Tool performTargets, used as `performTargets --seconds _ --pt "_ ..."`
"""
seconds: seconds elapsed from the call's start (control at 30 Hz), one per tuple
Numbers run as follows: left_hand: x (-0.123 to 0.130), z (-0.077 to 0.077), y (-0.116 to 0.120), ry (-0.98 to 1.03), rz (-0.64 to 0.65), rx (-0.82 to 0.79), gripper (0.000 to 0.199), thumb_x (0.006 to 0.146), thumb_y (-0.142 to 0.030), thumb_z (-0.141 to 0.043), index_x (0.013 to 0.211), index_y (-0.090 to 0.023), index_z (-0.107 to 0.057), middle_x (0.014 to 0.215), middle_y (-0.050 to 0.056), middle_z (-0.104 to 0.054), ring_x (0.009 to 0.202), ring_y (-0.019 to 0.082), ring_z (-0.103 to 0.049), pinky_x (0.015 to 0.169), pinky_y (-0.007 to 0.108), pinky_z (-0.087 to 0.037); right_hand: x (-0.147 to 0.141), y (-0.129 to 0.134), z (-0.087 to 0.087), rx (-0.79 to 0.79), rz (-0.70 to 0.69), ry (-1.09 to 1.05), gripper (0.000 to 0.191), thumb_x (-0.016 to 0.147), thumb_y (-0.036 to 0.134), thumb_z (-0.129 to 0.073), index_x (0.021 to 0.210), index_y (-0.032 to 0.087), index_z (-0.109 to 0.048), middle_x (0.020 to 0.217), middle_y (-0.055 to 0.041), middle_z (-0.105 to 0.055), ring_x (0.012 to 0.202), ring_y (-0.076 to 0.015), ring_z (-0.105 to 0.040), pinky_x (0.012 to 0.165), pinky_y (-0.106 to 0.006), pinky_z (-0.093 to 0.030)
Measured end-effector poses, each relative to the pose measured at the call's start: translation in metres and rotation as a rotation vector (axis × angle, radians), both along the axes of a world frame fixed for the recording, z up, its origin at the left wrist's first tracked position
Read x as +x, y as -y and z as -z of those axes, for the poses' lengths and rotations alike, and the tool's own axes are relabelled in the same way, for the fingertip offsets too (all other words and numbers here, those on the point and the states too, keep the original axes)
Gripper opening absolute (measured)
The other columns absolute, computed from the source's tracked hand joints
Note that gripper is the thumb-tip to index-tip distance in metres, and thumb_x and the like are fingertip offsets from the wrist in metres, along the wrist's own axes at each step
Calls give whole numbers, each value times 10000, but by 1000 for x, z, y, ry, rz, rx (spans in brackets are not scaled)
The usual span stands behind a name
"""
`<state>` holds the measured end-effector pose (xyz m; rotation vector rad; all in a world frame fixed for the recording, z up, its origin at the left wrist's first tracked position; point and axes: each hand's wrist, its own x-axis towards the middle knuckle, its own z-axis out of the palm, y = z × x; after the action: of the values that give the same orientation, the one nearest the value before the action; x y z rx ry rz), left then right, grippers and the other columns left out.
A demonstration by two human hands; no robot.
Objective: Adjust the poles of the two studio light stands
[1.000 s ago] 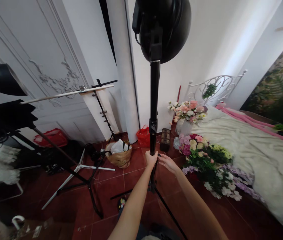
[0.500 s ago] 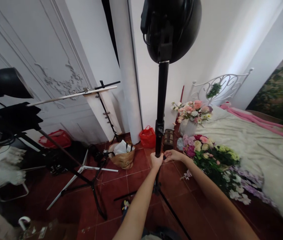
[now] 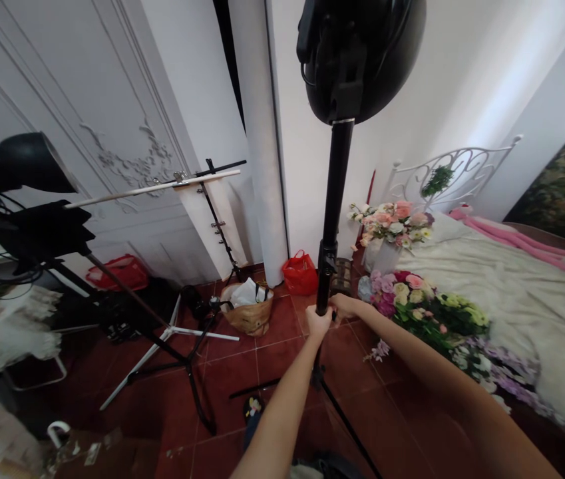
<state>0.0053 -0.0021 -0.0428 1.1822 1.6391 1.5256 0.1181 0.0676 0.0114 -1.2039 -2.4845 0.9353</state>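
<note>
A black light stand [image 3: 338, 179] rises in front of me, slightly tilted, with a large black studio light [image 3: 367, 60] on top. My left hand [image 3: 319, 320] is wrapped around the lower part of its pole. Beside it, on the right of the pole, my right hand [image 3: 343, 307] has its fingers closed at a small dark locking knob [image 3: 333, 315], mostly hidden by them. Higher up, the pole carries a collar clamp [image 3: 327, 257]. Below my hands the stand's dark legs spread over the tiles.
Left stand other black stands, one with a lamp [image 3: 32, 159]. A woven basket [image 3: 249, 313] and a red bag [image 3: 300, 273] sit near the wall on the tiled floor [image 3: 232, 372]. Right are artificial flowers [image 3: 402, 296] and a bed with cream bedding [image 3: 506, 279]. A shoe shows near one stand leg.
My right hand has moved in against the pole, its fingers closing at the knob. My left hand keeps hold. The whole view has shifted slightly, with the stand now further right.
</note>
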Motion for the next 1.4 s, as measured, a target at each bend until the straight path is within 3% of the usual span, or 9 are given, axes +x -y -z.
performTargets --seconds 0.1,0.2,0.3,0.5,0.77,0.93,1.07,1.23,1.4 --pt "1 -2 1 7 7 16 271 627 -304 -629 452 -139 -505 459 -1 -473 446 87 -431 424 189 -303 6 15 9 187 -130 168 306 515 137 -721 810 193 -663 677 -10 -648 624 -176 -579 586 -229 -365" --pt "2 -5 2 35 32 33 261 624 -307 -626 457 -143 -510 463 -2 -483 451 90 -439 441 194 -325 12 40 24 440 -24 200 246 671 127 -590 911 173 -626 795 -61 -655 766 -201 -588 722 -272 -376" --pt "2 -8 4 47 36 43 258 606 -288 -624 437 -152 -485 452 -8 -473 449 88 -433 447 195 -328 14 62 39 556 107 198 184 775 127 -478 910 158 -600 832 -83 -639 827 -200 -567 777 -284 -365" --pt "3 -8 4 48 29 44 252 612 -290 -611 449 -158 -473 459 -6 -482 452 95 -449 446 200 -337 6 56 43 508 175 271 260 779 106 -464 1027 146 -531 940 -104 -608 859 -200 -548 687 -252 -378" --pt "4 -6 5 54 64 55 237 632 -292 -602 478 -153 -489 454 -17 -467 450 94 -451 441 194 -338 -4 49 57 506 122 287 232 814 85 -453 1003 148 -570 1011 -135 -611 952 -235 -534 791 -312 -380" --pt "3 -7 5 62 47 46 242 609 -291 -622 465 -148 -490 457 -19 -463 446 85 -425 439 191 -327 -10 64 79 598 338 224 311 866 118 -368 1155 125 -483 1136 -151 -553 1021 -241 -503 843 -339 -362" --pt "3 -10 5 71 40 35 214 594 -269 -632 471 -141 -512 472 -13 -485 460 86 -435 452 190 -333 -12 69 90 583 375 202 283 873 130 -344 1114 115 -492 1122 -146 -549 1023 -229 -506 842 -312 -368" --pt "4 -10 7 48 27 43 204 610 -268 -618 477 -137 -535 468 -13 -494 463 88 -447 459 189 -337 -7 69 90 530 338 156 321 854 129 -340 1150 111 -462 1170 -163 -517 997 -218 -538 830 -301 -394" --pt "6 -8 5 33 -8 61 188 622 -263 -600 494 -137 -542 480 1 -513 463 96 -457 459 197 -347 -8 69 82 591 307 82 377 816 95 -349 1181 78 -441 1241 -214 -469 1133 -265 -477 854 -350 -408"
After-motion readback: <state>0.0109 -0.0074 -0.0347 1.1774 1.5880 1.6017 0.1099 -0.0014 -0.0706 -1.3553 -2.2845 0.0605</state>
